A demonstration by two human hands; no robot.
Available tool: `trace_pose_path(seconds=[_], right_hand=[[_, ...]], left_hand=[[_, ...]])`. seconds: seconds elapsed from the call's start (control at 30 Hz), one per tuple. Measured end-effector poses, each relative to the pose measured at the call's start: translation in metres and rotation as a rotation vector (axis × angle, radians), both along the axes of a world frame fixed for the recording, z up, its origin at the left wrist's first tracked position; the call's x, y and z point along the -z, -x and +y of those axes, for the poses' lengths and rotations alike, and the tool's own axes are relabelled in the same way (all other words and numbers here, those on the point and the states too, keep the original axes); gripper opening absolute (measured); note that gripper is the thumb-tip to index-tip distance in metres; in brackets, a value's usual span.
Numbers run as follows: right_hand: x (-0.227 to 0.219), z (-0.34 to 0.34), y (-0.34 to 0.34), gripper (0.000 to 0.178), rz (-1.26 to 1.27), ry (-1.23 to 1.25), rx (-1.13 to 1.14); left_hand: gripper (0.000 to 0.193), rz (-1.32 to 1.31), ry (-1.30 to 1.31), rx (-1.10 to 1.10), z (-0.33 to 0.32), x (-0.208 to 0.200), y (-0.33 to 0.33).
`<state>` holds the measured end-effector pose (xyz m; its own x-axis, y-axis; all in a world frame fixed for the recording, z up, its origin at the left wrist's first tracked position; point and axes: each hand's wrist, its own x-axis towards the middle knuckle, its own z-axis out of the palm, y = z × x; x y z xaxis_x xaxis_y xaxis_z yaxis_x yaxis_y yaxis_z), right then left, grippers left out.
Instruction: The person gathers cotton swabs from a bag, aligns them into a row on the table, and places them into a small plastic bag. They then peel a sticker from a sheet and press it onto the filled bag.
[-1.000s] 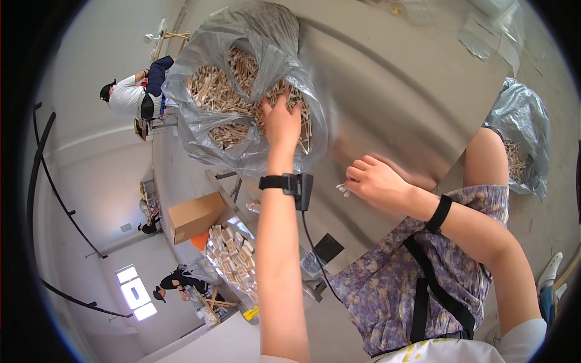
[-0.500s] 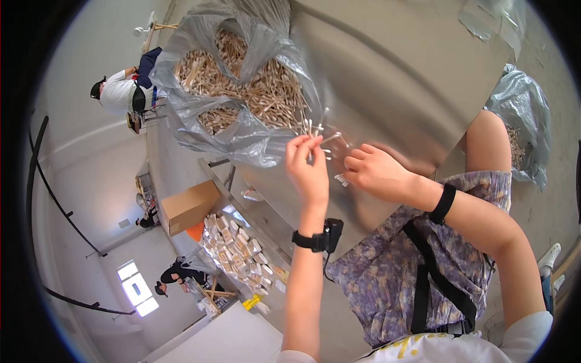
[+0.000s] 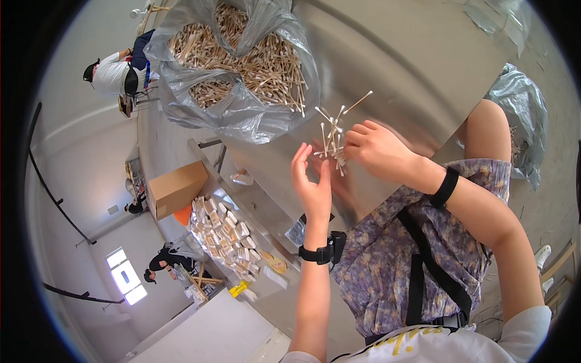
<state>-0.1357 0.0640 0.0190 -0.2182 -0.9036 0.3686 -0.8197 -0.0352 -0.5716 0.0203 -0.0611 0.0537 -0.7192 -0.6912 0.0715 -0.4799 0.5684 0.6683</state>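
Observation:
Several loose cotton swabs (image 3: 327, 134) with white tips and wooden sticks lie crisscrossed on a shiny metal table (image 3: 387, 66). My left hand (image 3: 312, 187) is beside them on the left, thumb and fingers spread, with nothing in it. At their right side my right hand (image 3: 380, 152) is closed, fingertips curled round a small bunch of swabs whose white tips stick out by the fingers. Part of that bunch is hidden by the hand. Beyond my left hand, a grey plastic bag (image 3: 260, 124) stands open, full of cotton swabs (image 3: 266, 66).
Another plastic bag (image 3: 525, 100) sits beyond my knee on the right. To the left are a cardboard box (image 3: 177, 189) and a pile of small white packs (image 3: 221, 233). One person in white (image 3: 115, 72) and another in black (image 3: 172, 260) are further off.
My left hand has let go of the swabs it held and drawn back, its fingers spreading. Those swabs now lie on the table. My right hand has moved up slightly beside them.

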Motion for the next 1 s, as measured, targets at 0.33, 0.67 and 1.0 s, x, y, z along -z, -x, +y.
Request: trace_pose_path(seconds=[0.33,0.67,1.0], right_hand=[[0.003,-0.002,0.026,0.023,-0.202,0.084,0.256],[0.005,-0.005,0.019,0.021,-0.268,-0.017,0.12],[-0.022,-0.008,0.016,0.018,-1.021,0.125,0.073]], left_hand=[[0.034,-0.092,-0.025,0.151,-0.019,0.006,0.06],[0.022,0.027,-0.142,0.006,-0.024,0.001,0.064],[0.029,0.197,-0.028,-0.002,0.014,-0.03,0.056]])
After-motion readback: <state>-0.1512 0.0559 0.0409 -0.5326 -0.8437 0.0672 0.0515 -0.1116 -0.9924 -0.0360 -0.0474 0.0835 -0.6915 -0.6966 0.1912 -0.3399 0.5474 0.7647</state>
